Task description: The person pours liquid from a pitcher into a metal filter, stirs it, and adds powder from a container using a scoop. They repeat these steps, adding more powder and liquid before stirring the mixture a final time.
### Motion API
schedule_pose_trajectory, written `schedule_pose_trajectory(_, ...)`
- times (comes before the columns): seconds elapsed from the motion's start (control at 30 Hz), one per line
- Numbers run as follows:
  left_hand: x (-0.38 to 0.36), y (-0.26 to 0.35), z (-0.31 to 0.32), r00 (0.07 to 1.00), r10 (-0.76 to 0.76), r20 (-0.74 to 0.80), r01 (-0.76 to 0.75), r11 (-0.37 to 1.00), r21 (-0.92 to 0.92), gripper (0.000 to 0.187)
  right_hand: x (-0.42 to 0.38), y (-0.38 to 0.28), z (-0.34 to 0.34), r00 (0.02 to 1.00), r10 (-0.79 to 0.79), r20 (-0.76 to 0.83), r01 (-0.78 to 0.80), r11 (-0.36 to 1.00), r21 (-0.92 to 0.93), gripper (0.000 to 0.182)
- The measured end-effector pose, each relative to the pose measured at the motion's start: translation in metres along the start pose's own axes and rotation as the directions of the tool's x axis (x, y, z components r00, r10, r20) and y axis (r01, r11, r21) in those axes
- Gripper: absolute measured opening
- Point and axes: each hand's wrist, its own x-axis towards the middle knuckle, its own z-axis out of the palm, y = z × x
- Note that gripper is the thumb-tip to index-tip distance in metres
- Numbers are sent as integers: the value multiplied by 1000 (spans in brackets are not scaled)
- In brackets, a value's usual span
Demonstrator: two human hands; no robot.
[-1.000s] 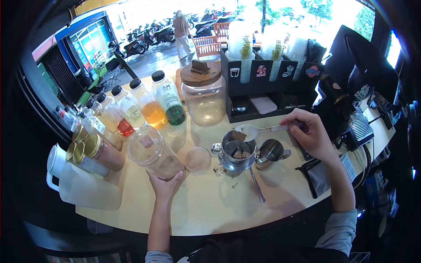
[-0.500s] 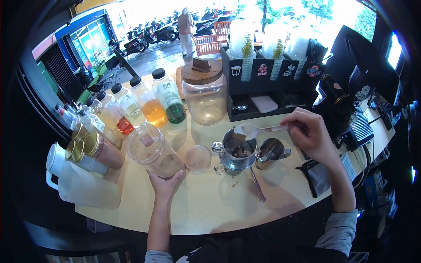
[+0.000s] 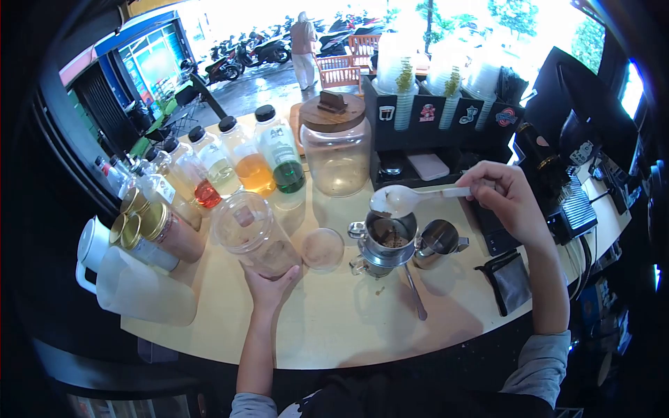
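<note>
My left hand (image 3: 268, 284) is wrapped round the lower part of a clear plastic jar (image 3: 261, 240), tilted with its open mouth away from me. My right hand (image 3: 503, 198) pinches the handle of a white spoon (image 3: 397, 201), whose bowl hangs over a metal drip filter (image 3: 391, 240) with dark grounds inside. The filter sits on a glass cup (image 3: 362, 266), mostly hidden beneath it. A small metal cup (image 3: 437, 244) stands just right of the filter. Left of it lies a round clear lid (image 3: 323, 249), and a metal spoon (image 3: 415, 296) rests in front.
Bottles of coloured syrup (image 3: 255, 171), gold-lidded jars (image 3: 164, 233) and a white pitcher (image 3: 139, 289) line the left. Behind are a wood-lidded jar (image 3: 337, 157) and a black cup organizer (image 3: 446, 132). A dark cloth (image 3: 507, 282) lies right. A person (image 3: 303, 52) stands outside.
The view has shifted slightly. The white spoon has turned over the filter; the dark powder heaped on it before is mostly gone. My left hand still holds the jar.
</note>
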Motion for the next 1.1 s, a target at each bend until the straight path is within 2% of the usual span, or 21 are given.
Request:
schedule_pose_trajectory(0.1,0,2,1,999,39,4,-39,999,34,93,23,-20,21,994,-104,18,105,990,-94,18)
schedule_pose_trajectory(0.13,1,4,1,999,35,0,-35,999,29,93,35,-19,29,980,-187,62,192,977,-93,18)
schedule_pose_trajectory(0.23,1,4,-2,997,65,-33,-63,997,46,95,60,-45,68,955,-257,147,277,951,-137,18)
schedule_pose_trajectory(0.27,1,9,-2,996,73,-41,-69,994,81,97,79,-36,81,870,-452,199,486,854,-184,18)
schedule_pose_trajectory(0.3,0,12,-3,996,80,-47,-74,991,115,98,88,-38,98,829,-525,193,556,812,-178,17)
schedule_pose_trajectory(0.33,0,9,-4,997,54,-48,-51,996,71,107,94,-43,114,814,-535,226,578,785,-225,18)
schedule_pose_trajectory(0.37,1,4,-6,997,59,-59,-54,996,77,107,99,-47,129,800,-541,259,598,754,-272,18)
schedule_pose_trajectory(0.43,2,-2,-11,996,90,-25,-86,988,129,116,109,-53,156,711,-585,390,701,629,-335,18)
schedule_pose_trajectory(0.5,3,6,-15,993,112,-28,-105,977,188,118,115,-52,183,702,-567,431,711,600,-368,18)
schedule_pose_trajectory(0.57,4,12,-18,991,133,-24,-123,962,244,121,116,-52,205,701,-476,530,708,547,-445,18)
schedule_pose_trajectory(0.6,5,13,-19,990,140,-28,-128,955,266,121,111,-58,210,724,-406,558,677,577,-457,20)
schedule_pose_trajectory(0.63,5,14,-20,989,147,-30,-133,949,287,121,112,-56,213,721,-407,560,679,577,-455,20)
schedule_pose_trajectory(0.7,4,16,-20,989,143,-21,-130,940,315,121,114,-53,217,660,-455,597,750,433,-500,20)
schedule_pose_trajectory(0.73,4,17,-19,990,140,-11,-128,931,341,121,114,-54,215,659,-454,599,751,431,-500,20)
schedule_pose_trajectory(0.87,4,14,-21,980,200,-11,-185,922,342,122,104,-56,186,702,-496,511,712,511,-481,21)
schedule_pose_trajectory(0.97,8,14,-23,958,283,-43,-264,934,240,122,90,-50,152,719,-542,436,695,535,-481,22)
schedule_pose_trajectory(1.03,8,6,-27,900,410,-146,-363,893,266,118,72,-44,124,769,-552,322,633,589,-503,20)
schedule_pose_trajectory(1.1,1,14,-31,844,486,-226,-409,857,315,102,57,-28,91,757,-601,257,637,589,-497,18)
